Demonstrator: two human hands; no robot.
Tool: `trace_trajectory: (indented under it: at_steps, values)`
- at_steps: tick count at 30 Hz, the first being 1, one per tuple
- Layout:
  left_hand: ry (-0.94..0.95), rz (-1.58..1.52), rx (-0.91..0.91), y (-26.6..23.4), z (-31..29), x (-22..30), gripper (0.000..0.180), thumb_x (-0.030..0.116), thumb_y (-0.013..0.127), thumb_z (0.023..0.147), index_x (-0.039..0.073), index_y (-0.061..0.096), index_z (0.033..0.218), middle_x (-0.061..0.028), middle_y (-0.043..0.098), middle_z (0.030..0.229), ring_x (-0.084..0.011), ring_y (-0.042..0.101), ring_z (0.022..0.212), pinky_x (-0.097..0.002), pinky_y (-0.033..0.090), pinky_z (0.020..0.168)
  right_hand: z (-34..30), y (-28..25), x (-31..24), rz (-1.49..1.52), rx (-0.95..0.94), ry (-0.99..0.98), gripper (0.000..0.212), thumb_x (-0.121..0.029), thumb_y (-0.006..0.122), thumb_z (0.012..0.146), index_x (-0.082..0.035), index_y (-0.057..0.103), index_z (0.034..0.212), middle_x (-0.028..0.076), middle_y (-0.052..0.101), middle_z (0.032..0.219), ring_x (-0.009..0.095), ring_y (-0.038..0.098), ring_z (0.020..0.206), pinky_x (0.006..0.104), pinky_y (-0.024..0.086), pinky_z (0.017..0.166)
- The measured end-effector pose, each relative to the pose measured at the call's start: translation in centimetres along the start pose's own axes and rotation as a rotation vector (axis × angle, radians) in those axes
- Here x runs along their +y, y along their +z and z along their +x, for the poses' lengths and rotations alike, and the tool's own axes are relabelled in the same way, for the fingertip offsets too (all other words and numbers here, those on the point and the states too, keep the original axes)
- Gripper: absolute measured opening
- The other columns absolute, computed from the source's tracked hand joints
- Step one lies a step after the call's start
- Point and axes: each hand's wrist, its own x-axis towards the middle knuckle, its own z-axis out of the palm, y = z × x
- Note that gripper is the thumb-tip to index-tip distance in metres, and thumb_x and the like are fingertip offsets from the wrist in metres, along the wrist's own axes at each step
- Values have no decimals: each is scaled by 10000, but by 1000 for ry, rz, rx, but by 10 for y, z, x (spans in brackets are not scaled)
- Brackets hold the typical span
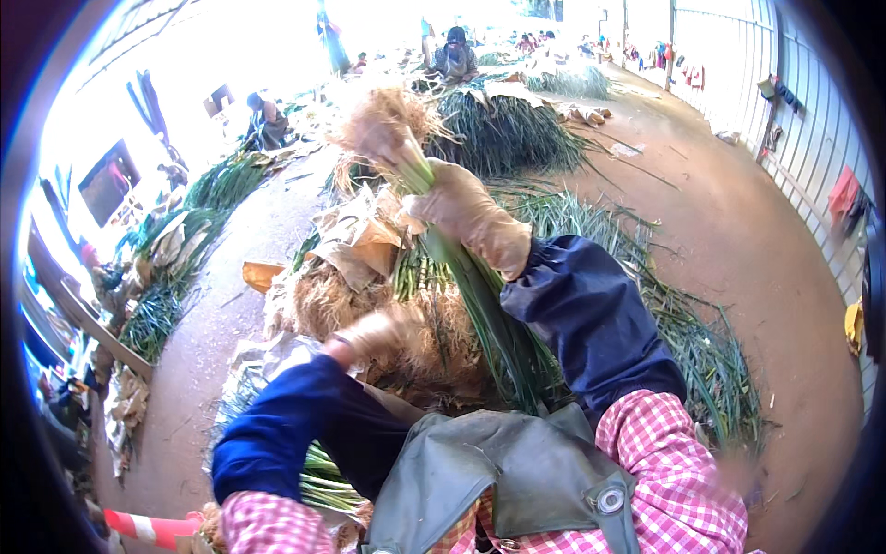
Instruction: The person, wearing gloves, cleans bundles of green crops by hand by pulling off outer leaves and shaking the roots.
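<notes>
The worker's right hand in a beige glove point(469, 210) was clenched round a bunch of long green-leaved stalks with shaggy tan roots point(489, 309), roots toward 11 o'clock, leaves trailing to 5. Blurred left hand point(374, 335) sat toward 8, near a heap of tan-rooted stalks point(449, 328); couldn't tell its grip. Handling, judged: bunch probably light but root-heavy, firm at the pale shanks, floppy and maybe slick along the leaves, easily bruised. Best hold: the shanks, just below the roots.
</notes>
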Motion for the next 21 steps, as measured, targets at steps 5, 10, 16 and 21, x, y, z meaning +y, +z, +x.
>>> trace_trajectory:
  at_steps: [5,10,16,21]
  values:
    - [130,-442,-295,5,-9,26,497,335,635,867,168,508,1318,-202,644,1090,-325,663,933,-366,524,820,-1,7,-22,-224,205,-25,281,-170,702,754,-52,580,977,174,635,825,348,629,794,395,488,703]
    - [70,785,-4,-78,-35,89,271,291,645,860,89,688,1036,-129,679,890,-255,666,838,-346,514,756,3,11,0,-190,77,50,304,-168,683,760,-55,590,1026,172,642,826,334,637,812,386,493,724]
    - [544,1193,711,-130,-39,106,643,157,558,848,163,339,1453,-105,280,1517,-299,231,1409,-437,154,1162,27,26,41,296,-120,-308,224,-138,598,818,-33,641,1012,140,662,855,236,633,818,341,511,720]
    - [523,1634,777,-154,-2,71,573,160,456,877,201,335,1436,-53,333,1484,-245,241,1406,-423,101,1192,9,38,22,603,-450,-322,241,-177,549,852,19,644,955,150,659,845,193,631,750,293,524,655]
